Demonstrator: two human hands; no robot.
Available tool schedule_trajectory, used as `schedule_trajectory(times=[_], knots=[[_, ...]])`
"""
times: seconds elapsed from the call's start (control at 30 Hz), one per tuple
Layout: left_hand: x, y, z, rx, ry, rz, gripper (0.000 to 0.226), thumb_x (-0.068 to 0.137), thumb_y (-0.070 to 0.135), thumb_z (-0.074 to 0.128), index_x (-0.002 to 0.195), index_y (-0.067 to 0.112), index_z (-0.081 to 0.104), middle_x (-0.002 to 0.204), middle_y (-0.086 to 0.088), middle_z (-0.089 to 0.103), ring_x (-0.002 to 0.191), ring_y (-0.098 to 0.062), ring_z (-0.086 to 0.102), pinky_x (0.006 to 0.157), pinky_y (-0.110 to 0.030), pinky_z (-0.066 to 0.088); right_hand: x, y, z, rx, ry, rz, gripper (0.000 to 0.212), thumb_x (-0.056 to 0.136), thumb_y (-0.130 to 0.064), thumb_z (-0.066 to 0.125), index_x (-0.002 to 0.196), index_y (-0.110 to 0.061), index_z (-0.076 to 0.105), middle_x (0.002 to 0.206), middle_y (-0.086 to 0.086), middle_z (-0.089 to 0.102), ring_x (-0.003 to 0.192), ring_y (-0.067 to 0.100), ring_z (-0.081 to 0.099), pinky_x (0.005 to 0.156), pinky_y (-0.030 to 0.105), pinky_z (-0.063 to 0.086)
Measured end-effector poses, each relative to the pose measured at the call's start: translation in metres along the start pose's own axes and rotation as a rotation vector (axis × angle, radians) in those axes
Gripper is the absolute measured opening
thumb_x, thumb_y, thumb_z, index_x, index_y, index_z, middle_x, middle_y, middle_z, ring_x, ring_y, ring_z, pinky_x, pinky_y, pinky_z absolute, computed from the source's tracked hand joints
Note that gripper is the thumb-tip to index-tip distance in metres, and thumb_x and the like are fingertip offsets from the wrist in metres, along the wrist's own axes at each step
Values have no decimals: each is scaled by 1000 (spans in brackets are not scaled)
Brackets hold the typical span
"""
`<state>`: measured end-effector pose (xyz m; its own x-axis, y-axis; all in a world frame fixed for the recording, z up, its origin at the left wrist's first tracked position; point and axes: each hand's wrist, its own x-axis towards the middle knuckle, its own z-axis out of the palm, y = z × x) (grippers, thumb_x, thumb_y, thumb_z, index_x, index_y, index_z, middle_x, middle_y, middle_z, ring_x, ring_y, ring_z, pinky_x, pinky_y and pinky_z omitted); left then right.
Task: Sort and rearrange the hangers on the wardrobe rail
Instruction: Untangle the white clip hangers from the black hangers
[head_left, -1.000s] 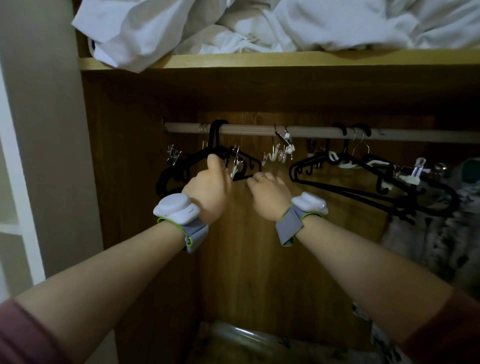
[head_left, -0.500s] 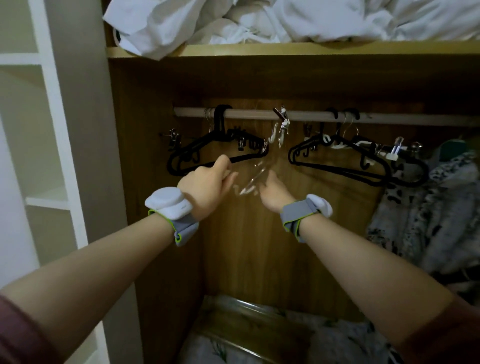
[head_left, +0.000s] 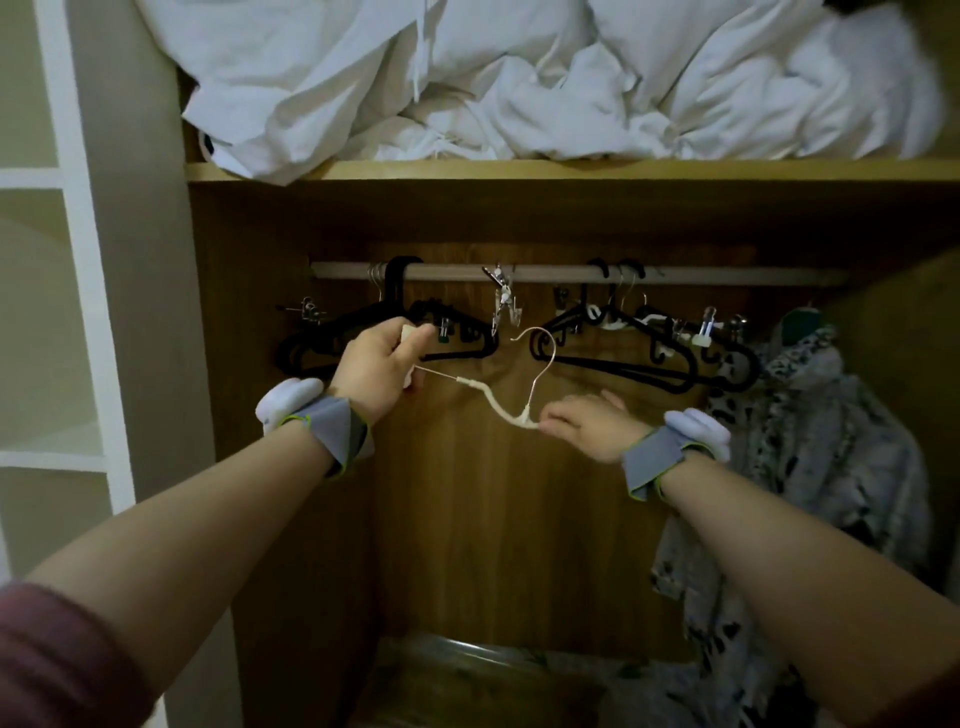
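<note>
Below the wardrobe rail (head_left: 545, 272), a pale clip hanger (head_left: 506, 410) has come off, pinched by left hand (head_left: 376, 371) and right hand (head_left: 587, 426), ready for rehanging.

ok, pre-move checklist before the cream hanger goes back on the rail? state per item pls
1. Cream hanger off the rail, hook free in the air: ok.
2. Left hand grips one end of it: ok.
3. Right hand pinches its middle near the hook base: ok.
4. Bare stretch of rail between the left black hangers and the right black hangers: ok, though a metal clip hangs there.
5. Hook opening turned toward the rail: cannot tell.
6. Hanger's far end clear of the right black hangers: cannot tell, it is hidden.
</note>
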<state>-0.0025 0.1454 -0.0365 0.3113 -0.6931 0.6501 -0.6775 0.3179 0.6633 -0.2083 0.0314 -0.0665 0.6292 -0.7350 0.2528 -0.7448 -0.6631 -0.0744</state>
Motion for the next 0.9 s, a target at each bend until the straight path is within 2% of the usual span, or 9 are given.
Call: schedule_trajectory(times=[0.1,0.17,0.23,0.33,0.5,0.57,0.67,0.8,0.9], knots=[[6,-6,10,411,15,55,28,97,19,44,124,12,47,114,-12,59,95,-29,59,82,-42,50,-11,8,-6,-69,47,-22,35,99,-31,38,110,-9,62,102,10,60,105,31,55,83,33,38],[6,-9,21,769,-68,175,46,94,13,44,139,16,35,140,-10,42,128,-31,41,102,-44,38,-14,8,-9,-187,100,16,36,99,-33,36,109,-11,62,109,12,62,105,29,55,82,36,40],[2,-2,41,849,-200,274,54,93,18,48,143,17,29,148,-6,33,138,-26,28,110,-39,28,-12,4,-12,-229,117,30,38,99,-35,36,108,-12,64,107,11,64,103,29,57,77,36,43],[-1,10,67,611,-307,267,54,92,33,52,140,14,33,140,-6,47,130,-22,44,108,-35,36,-7,-3,-17,-141,87,40,37,98,-30,39,101,-4,65,92,15,62,93,31,58,67,33,37],[8,29,78,15,-246,159,34,94,29,50,124,12,46,100,-2,62,86,-14,61,76,-19,48,-3,3,-20,-87,55,111,36,96,-30,42,97,-4,67,82,12,59,76,29,55,63,30,37],[16,36,84,48,-225,212,22,97,25,46,109,9,55,82,-1,59,67,-7,53,57,-9,40,-4,4,-21,-47,14,125,37,98,-29,41,98,-3,68,76,8,54,72,26,51,60,29,35],[29,39,88,172,-284,261,24,99,21,41,102,6,59,75,5,51,64,-5,45,53,-7,37,-7,8,-28,-43,-27,135,38,98,-30,41,102,-2,66,76,7,53,75,24,49,58,30,36],[48,26,77,243,-266,229,26,100,19,37,107,4,57,97,-7,53,86,-18,50,59,-20,33,-16,32,-47,-313,-98,132,34,98,-37,37,100,-15,64,85,4,59,88,24,50,93,39,37],[55,20,77,236,-276,186,26,100,16,35,110,2,54,97,-9,49,81,-16,48,59,-11,35,-19,55,-52,-17,-95,48,29,94,-37,49,85,-14,65,85,7,66,68,15,52,73,34,45]])
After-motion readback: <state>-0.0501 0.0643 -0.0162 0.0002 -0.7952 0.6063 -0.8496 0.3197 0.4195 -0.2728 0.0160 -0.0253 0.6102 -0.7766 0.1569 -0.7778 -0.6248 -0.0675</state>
